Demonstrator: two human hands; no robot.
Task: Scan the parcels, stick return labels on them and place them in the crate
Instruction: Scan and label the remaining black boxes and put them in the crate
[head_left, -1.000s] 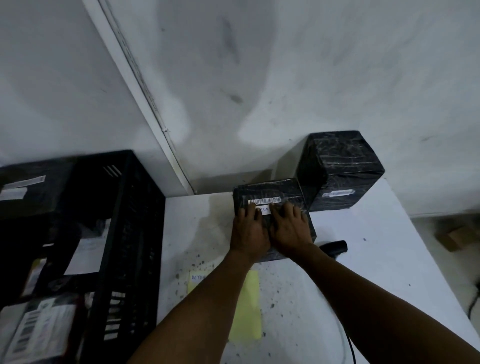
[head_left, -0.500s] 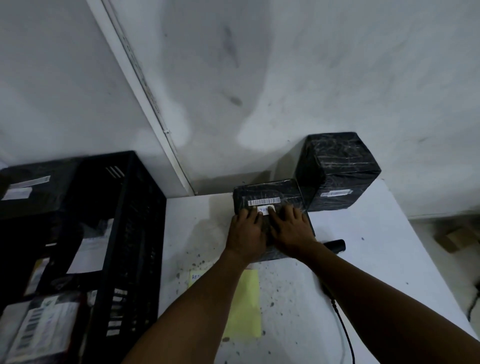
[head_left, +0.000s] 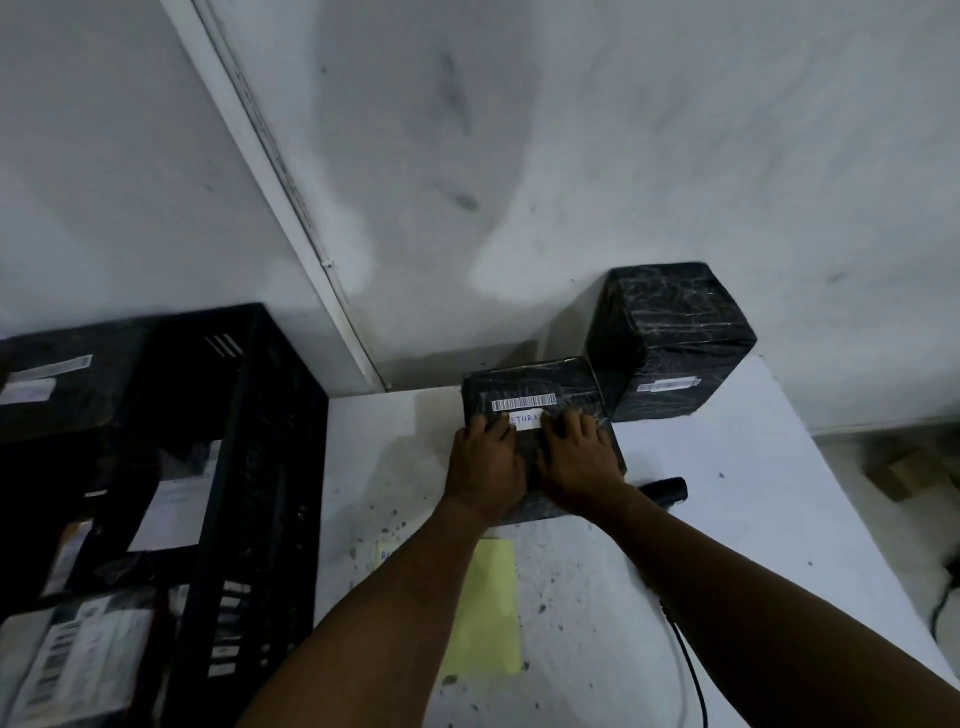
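A flat black-wrapped parcel (head_left: 530, 384) lies on the white table (head_left: 727, 519) near the wall. It carries a white barcode strip (head_left: 523, 402) and, just below it, a white return label (head_left: 525, 419) with handwritten letters. My left hand (head_left: 484, 467) and my right hand (head_left: 579, 457) lie flat on the parcel's top, fingers straight, fingertips pressing at either end of the return label. A black crate (head_left: 249, 467) with several labelled parcels inside stands to the left of the table.
A taller black-wrapped parcel (head_left: 670, 338) with a barcode stands against the wall, behind and right of the flat one. A black scanner (head_left: 665, 489) with a cable lies right of my right forearm. A yellow label sheet (head_left: 488, 608) lies on the table between my arms.
My hands have slid slightly apart, so more of the return label shows between the fingertips. The parcel has stayed put.
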